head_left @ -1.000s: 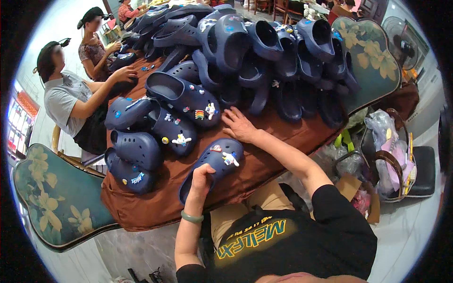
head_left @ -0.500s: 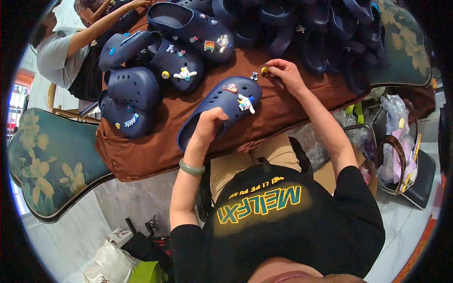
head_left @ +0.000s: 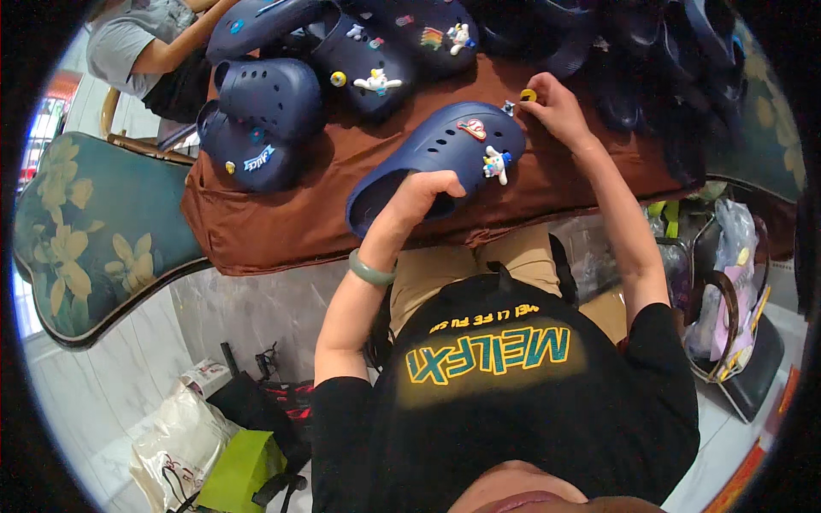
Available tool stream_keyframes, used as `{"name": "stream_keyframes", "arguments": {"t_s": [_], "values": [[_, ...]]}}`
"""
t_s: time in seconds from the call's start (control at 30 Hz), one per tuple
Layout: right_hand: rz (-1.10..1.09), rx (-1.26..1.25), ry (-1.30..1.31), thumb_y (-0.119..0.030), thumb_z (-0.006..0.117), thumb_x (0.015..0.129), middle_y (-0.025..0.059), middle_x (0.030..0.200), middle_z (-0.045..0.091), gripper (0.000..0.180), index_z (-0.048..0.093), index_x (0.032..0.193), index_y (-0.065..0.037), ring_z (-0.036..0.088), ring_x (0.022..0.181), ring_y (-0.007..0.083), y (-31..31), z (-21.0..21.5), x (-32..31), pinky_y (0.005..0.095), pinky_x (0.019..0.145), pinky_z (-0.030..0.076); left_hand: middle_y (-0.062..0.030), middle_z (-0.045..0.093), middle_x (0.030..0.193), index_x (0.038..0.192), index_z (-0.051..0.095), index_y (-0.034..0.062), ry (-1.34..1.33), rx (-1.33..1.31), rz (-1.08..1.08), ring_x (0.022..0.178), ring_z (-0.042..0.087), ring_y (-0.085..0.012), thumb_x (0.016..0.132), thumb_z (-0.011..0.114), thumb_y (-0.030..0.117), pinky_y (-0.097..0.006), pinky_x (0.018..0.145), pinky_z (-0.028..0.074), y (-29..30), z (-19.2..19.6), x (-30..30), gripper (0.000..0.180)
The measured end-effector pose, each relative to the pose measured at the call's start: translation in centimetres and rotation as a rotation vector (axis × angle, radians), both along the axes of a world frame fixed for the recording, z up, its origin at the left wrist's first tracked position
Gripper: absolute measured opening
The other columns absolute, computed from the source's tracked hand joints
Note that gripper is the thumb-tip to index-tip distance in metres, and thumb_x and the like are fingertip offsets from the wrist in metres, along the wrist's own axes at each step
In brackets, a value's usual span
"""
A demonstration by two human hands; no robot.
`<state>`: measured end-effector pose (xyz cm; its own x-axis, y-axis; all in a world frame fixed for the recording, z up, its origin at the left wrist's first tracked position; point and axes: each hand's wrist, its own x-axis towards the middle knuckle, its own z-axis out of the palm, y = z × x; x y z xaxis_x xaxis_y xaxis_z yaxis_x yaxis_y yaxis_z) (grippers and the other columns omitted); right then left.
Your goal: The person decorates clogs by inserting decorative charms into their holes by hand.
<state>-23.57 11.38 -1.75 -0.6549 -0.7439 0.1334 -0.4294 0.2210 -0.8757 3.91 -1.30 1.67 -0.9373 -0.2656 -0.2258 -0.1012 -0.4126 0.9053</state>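
A navy clog (head_left: 419, 150) lies on the brown cloth in front of me, its toe pointing up and to the right. My left hand (head_left: 428, 190) grips its side by the foot opening, with the thumb showing on top. A red-and-white baseball charm (head_left: 470, 128) and a white figure charm (head_left: 496, 166) sit on its upper. Just beyond the toe, my right hand (head_left: 558, 118) pinches a small round yellow charm (head_left: 528, 96) between thumb and fingers. A tiny grey-white charm (head_left: 509, 108) is right by the toe; I cannot tell whether it touches the clog.
Several more navy clogs (head_left: 269, 94) crowd the left and far side of the brown cloth (head_left: 256, 231), some bearing charms. A person in grey (head_left: 141, 38) is at the upper left. A flowered green panel (head_left: 103, 239) extends leftward. Bags (head_left: 184, 436) lie at lower left.
The view has shifted, so the clogs appear higher and further right. The yellow charm, still pinched in my right hand, is nearer the clog's toe. My left hand keeps its hold.
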Motion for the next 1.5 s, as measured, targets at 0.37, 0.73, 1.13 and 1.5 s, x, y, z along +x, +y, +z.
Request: {"name": "stream_keyframes", "arguments": {"t_s": [0.37, 0.73, 1.13, 1.5], "values": [[0.493, -0.014, -0.027, 0.003, 0.068, 0.077, 0.0056, 0.097, 0.066, 0.014, 0.065, 0.091, 0.001, 0.062, 0.087, 0.0115, -3.9, 10.3, 11.9, 0.0257, 0.079, 0.052, -0.0033, 0.058, 0.09, 0.097, 0.057, 0.0013, 0.152, 0.067, -0.01, 0.084, 0.055, -0.0135, 0.06, 0.059, 0.003, -0.026, 0.074, 0.047, 0.0, 1.4, -0.1, 0.038], [0.666, -0.093, 0.671, -0.005, 0.065, 0.073, 0.0103, 0.089, 0.065, 0.016, 0.067, 0.089, -0.004, 0.063, 0.084, 0.028, -4.3, 9.4, 11.4, 0.0354, 0.074, 0.053, -0.0033, 0.058, 0.092, 0.095, 0.057, 0.0011, 0.13, 0.009, -0.042, 0.085, 0.055, -0.0136, 0.061, 0.058, 0.006, -0.027, 0.075, 0.047, -0.3, 0.0, -0.2, 0.035], [0.841, -0.129, 0.862, -0.005, 0.061, 0.071, 0.0097, 0.092, 0.065, 0.026, 0.065, 0.096, -0.003, 0.061, 0.092, 0.027, -3.9, 9.2, 11.2, 0.0359, 0.081, 0.051, -0.0022, 0.057, 0.088, 0.089, 0.058, 0.0013, 0.164, -0.032, -0.027, 0.08, 0.053, -0.0124, 0.064, 0.06, 0.007, -0.026, 0.07, 0.046, 0.0, 0.1, 0.1, 0.025], [0.989, 0.329, 0.393, -0.012, 0.075, 0.066, 0.0059, 0.079, 0.064, 0.017, 0.065, 0.077, -0.004, 0.059, 0.082, 0.0244, -8.6, 10.7, 8.9, 0.036, 0.077, 0.046, 0.0014, 0.058, 0.083, 0.089, 0.061, 0.003, 0.021, -0.007, -0.093, 0.076, 0.053, -0.0093, 0.066, 0.061, 0.009, -0.025, 0.071, 0.045, -0.4, 0.4, 0.8, 0.023]]}}
